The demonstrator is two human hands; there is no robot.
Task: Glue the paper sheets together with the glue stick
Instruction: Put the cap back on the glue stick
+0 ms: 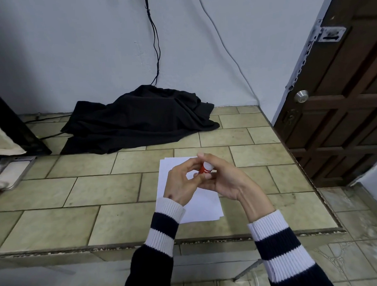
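A small stack of white paper sheets (204, 208) lies on the tiled tabletop (81, 190), slightly fanned at the edges. Above the sheets I hold a red glue stick (205, 169) with a white end between both hands. My right hand (222, 180) wraps its body from the right, fingers curled over the top. My left hand (181, 182) pinches the stick from the left with thumb and fingertips. Whether the cap is on or off is hard to tell.
A crumpled black cloth (139, 119) lies at the back of the table against the wall, with cables (155, 47) hanging above it. A dark framed object (12, 133) stands at the left edge. A brown door (341, 97) is to the right.
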